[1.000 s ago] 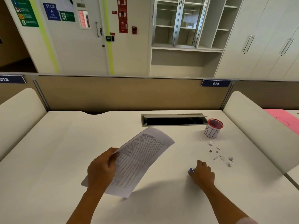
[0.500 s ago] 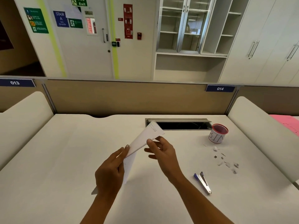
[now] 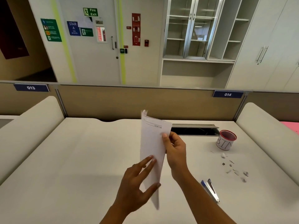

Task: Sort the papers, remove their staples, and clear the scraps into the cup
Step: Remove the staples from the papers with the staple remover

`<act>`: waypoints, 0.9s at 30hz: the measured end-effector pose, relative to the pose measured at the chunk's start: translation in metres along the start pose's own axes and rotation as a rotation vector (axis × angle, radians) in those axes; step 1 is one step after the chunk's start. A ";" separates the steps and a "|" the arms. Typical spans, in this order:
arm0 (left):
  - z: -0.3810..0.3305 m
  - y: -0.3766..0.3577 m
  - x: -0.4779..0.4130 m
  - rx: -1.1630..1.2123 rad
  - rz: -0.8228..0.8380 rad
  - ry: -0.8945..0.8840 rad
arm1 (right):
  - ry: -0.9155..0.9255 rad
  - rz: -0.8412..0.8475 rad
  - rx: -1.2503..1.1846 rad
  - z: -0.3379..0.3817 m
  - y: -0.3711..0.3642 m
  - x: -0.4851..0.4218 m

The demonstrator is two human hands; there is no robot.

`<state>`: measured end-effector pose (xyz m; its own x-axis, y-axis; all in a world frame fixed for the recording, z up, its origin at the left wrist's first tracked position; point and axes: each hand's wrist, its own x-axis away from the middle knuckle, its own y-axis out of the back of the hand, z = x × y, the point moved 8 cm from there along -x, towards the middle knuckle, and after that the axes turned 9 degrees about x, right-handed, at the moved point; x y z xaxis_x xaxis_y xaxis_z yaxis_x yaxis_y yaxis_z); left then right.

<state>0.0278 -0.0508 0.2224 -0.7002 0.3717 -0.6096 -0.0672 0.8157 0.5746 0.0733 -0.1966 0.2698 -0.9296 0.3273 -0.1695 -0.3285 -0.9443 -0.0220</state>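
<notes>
Left hand: Your left hand sits in the lower centre of the frame. Its fingers are straight and spread, with the fingertips flat against the near face of the white printed paper and the thumb by the paper's lower edge. It is not curled round anything.
Right hand: Your right hand is just right of centre. It pinches the paper's right edge, thumb on the near face and curled fingers behind.
Paper: It stands almost upright above the cream desk in the centre of the frame. Its top corner curls, and a line of small print runs near the top. You cannot tell whether it is one sheet or several.
Cup: The red-rimmed white cup marked "BIN" stands upright on the desk at middle right, well apart from both hands.
Scraps: Small white and grey paper scraps lie scattered on the desk just below the cup.
Staple remover: The blue and silver metal staple remover lies at lower right, beside your right forearm and touched by neither hand.
In the way: The raised paper covers the left end of the dark cable slot in the desk.
</notes>
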 end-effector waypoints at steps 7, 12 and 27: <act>-0.004 0.043 -0.041 0.077 -0.303 0.012 | 0.116 0.052 0.184 0.017 0.004 -0.007; -0.013 0.077 -0.077 -0.003 -0.412 0.062 | 0.172 0.057 0.201 0.027 0.006 -0.004; -0.011 0.081 -0.104 0.130 -0.303 0.198 | 0.202 0.082 0.259 0.041 0.004 -0.001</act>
<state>0.0871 -0.0288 0.3383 -0.7870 0.0223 -0.6165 -0.2105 0.9297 0.3023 0.0665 -0.1990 0.3099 -0.9112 0.2126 -0.3529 -0.3099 -0.9182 0.2469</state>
